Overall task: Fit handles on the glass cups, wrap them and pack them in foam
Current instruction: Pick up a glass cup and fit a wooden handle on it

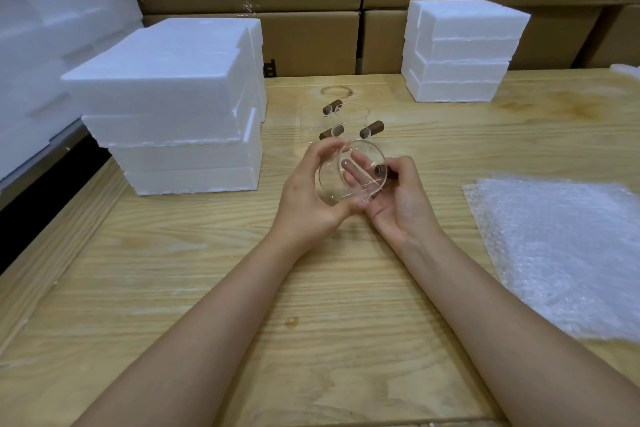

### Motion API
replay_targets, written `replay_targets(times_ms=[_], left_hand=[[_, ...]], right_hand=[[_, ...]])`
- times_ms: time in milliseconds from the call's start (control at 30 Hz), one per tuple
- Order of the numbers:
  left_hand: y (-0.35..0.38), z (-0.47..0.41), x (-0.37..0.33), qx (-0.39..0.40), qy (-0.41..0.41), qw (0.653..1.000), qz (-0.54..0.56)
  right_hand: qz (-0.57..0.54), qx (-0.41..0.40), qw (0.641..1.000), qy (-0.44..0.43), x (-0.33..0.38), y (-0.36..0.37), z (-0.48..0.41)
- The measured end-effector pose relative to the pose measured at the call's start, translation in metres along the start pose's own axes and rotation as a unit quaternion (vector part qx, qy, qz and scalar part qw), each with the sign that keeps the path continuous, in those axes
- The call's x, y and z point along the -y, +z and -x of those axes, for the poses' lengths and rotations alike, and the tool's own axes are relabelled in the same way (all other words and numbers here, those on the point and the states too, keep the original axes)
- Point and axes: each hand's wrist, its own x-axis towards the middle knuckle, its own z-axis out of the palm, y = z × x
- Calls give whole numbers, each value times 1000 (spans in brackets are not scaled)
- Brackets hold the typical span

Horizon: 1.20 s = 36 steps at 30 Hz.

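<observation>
While you hold the glass cup [332, 189] tilted above the counter [311, 305], its mouth turned up towards you, everything turns on where the brown handle [382, 171] sits. It stands on the cup's right side, with its long axis pointing out from the glass wall towards your right, roughly level with the counter. That puts it squarely in your right grip [398, 204], which is the nearer one; curled fingers there pinch the handle. Other fingers show through the glass, though you cannot tell from here whether they lie under the cup or against its far wall. Your left grip [304, 194] is on the opposite side, curled round the cup's left wall and steadying it. Any push or twist along the handle's axis therefore drives straight towards that left palm. To judge by this, you are seating the handle, so press along the axis rather than across it, since a sideways load on the glass lug looks like the risk. Three more cups [349, 121] with handles already on stand just beyond your hands. The bubble wrap [561, 253] lies on the counter to your right, well apart from the cup but on the right grip's side, so wrapping likely goes that way. The foam blocks [173, 107] are stacked on your left.
</observation>
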Motion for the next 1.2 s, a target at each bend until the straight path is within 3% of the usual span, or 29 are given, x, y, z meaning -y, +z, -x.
replay_targets(times_ms=[333, 667, 1200], left_hand=[[0, -1, 6, -10, 15, 1000, 8], [0, 1, 1, -16, -5, 1000, -7], [-2, 0, 5, 5, -92, 996, -3]], right_hand=[[24, 53, 996, -64, -1, 1, 3], [43, -10, 998, -47, -2, 1, 1], [154, -33, 976, -151, -1, 4, 12]])
